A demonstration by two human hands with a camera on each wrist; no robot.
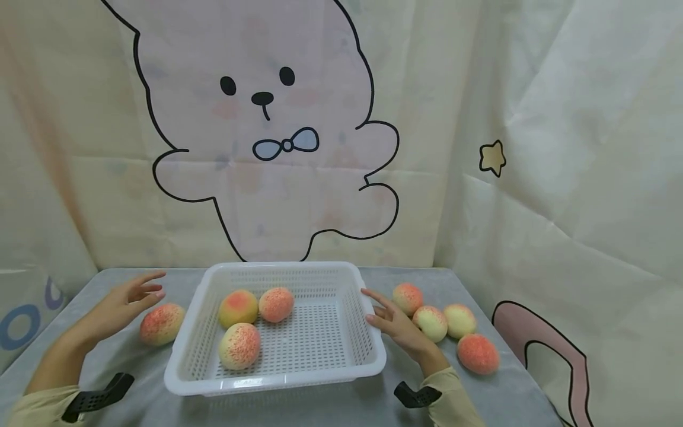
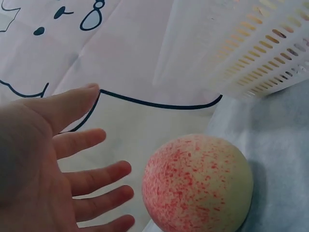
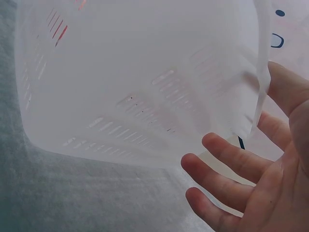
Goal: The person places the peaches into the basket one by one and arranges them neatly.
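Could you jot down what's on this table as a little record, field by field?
Basket: white slotted basket, mid-table
Fruit inside: three peaches
Fruit outside, left: one peach
Fruit outside, right: four peaches
Left hand: open, beside the lone peach, not touching
Right hand: open, at the basket's right wall
Backdrop: cartoon bear curtain

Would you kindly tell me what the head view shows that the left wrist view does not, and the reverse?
Only the head view shows the right hand open beside the white basket, three peaches inside the basket, and four peaches on the table to its right. Only the left wrist view shows the left hand's fingers spread apart, clear of the fruit. Both show the left hand, open, near the lone peach on the grey table, part of the basket, and the cartoon backdrop.
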